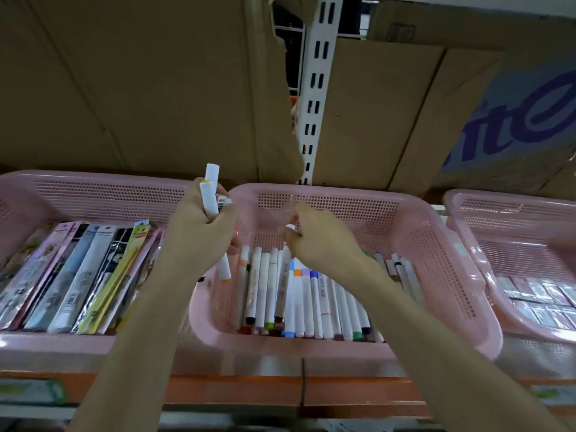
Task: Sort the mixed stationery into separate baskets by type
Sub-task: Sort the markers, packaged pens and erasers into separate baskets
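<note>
The left hand (199,235) is closed in a fist around a bundle of white markers (211,201), which stand nearly upright with their tips toward twelve o'clock, one orange-capped end poking out below the fist, over the gap between the left basket (93,188) of packaged stationery (78,275) and the middle basket (436,244). At three o'clock from it, well apart, the right hand (324,241) hovers over the middle basket with fingers curled, pinching the top of a single marker (285,269) whose lower part lies among the row of markers (311,304) in that basket. At three o'clock of the middle basket, a third pink basket (514,238) holds small wrapped packs (542,297).
</note>
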A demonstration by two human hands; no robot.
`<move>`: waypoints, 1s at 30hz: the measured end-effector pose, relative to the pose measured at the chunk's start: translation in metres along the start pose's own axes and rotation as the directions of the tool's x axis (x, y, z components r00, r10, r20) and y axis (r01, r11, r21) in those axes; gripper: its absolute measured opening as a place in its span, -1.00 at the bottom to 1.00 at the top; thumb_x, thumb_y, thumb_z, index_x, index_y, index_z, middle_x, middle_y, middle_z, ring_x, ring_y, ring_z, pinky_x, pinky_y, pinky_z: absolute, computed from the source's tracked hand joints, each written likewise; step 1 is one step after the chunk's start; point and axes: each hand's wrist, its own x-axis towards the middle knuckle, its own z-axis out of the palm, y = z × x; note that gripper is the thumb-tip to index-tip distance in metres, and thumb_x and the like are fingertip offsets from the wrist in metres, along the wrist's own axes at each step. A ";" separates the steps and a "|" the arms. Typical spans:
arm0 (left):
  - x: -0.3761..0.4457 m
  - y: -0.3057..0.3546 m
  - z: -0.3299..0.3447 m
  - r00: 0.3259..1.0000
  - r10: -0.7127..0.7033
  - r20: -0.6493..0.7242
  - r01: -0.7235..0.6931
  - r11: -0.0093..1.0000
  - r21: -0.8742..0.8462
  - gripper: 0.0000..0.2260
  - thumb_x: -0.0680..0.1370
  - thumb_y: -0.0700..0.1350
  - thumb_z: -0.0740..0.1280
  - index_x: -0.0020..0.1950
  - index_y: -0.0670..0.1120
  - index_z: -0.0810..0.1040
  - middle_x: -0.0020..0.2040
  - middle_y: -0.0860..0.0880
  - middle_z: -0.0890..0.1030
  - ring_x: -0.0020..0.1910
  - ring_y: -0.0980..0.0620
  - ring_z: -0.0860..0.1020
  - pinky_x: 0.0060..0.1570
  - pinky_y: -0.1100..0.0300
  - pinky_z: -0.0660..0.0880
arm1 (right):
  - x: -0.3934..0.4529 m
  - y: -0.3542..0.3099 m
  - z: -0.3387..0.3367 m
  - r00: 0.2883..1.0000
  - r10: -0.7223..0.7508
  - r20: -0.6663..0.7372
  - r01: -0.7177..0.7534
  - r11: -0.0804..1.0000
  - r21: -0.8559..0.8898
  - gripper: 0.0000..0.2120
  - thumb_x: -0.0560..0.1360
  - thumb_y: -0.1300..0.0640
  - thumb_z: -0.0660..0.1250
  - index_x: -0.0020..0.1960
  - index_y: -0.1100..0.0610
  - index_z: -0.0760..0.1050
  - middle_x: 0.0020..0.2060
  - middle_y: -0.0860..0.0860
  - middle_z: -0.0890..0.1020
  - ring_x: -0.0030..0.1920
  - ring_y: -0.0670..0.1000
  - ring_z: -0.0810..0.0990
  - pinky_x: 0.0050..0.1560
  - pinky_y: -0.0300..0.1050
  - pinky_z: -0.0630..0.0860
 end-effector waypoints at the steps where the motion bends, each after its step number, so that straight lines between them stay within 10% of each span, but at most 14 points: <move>1: 0.002 -0.002 -0.006 1.000 0.008 -0.015 -0.009 1.000 -0.002 -0.96 0.55 -0.28 0.21 -0.01 -0.20 0.43 -0.38 -0.10 0.45 -0.55 0.15 0.49 -0.44 0.17 0.55 | 0.006 -0.006 0.008 1.000 -0.011 0.015 0.011 1.000 -0.010 -0.76 0.58 -0.01 0.18 0.08 0.17 0.40 -0.12 0.09 0.61 -0.11 0.14 0.54 -0.25 -0.07 0.34; 7: 0.005 -0.005 -0.029 0.993 -0.075 0.089 0.077 0.997 -0.023 -0.96 0.57 -0.09 0.28 -0.03 -0.02 0.43 -0.41 -0.07 0.46 -0.47 0.00 0.54 -0.45 0.14 0.55 | 0.035 -0.037 0.033 0.952 0.085 0.295 -0.070 0.996 -0.060 -0.73 0.61 0.00 0.12 0.09 0.18 0.45 -0.07 0.12 0.63 -0.09 0.11 0.60 -0.15 -0.07 0.51; 13: 0.003 -0.010 -0.010 0.981 -0.009 0.194 -0.057 0.940 0.335 -0.87 0.58 -0.03 0.26 0.00 -0.01 0.33 -0.33 -0.01 0.46 -0.35 -0.04 0.49 -0.38 0.10 0.41 | 0.004 -0.026 -0.004 0.959 -0.041 -0.281 0.109 0.966 0.233 -0.66 0.58 -0.05 0.18 -0.17 0.17 0.54 -0.35 0.06 0.62 -0.39 0.01 0.51 -0.34 -0.05 0.47; 17: -0.003 -0.005 0.012 0.963 0.067 0.261 -0.195 0.841 0.505 -0.81 0.58 -0.03 0.26 0.06 -0.02 0.26 -0.28 0.07 0.39 -0.36 0.16 0.36 -0.45 0.34 0.20 | -0.017 -0.032 -0.015 0.978 0.005 -0.207 0.076 0.921 0.383 -0.69 0.47 -0.20 0.28 -0.11 0.03 0.61 -0.31 -0.07 0.64 -0.38 -0.18 0.50 -0.38 -0.31 0.40; 20: -0.003 0.001 0.023 0.940 0.031 0.339 -0.196 0.865 0.462 -0.69 0.51 0.04 0.36 0.09 -0.06 0.31 -0.24 0.09 0.42 -0.32 0.17 0.41 -0.41 0.37 0.28 | -0.018 -0.028 -0.013 0.984 0.060 -0.170 0.010 0.924 0.382 -0.76 0.48 -0.10 0.33 -0.10 0.07 0.61 -0.25 -0.10 0.65 -0.23 -0.12 0.57 -0.14 -0.12 0.54; 30: 0.007 0.000 -0.002 0.980 0.031 0.197 -0.062 0.987 0.150 -0.74 0.52 0.16 0.21 0.02 0.00 0.31 -0.29 -0.05 0.48 -0.37 0.02 0.48 -0.44 0.10 0.41 | -0.008 -0.003 -0.031 0.936 0.316 -0.157 -0.094 0.653 0.751 -0.85 0.55 0.01 0.29 -0.04 0.07 0.57 -0.49 -0.16 0.48 -0.49 -0.18 0.30 -0.48 -0.31 0.29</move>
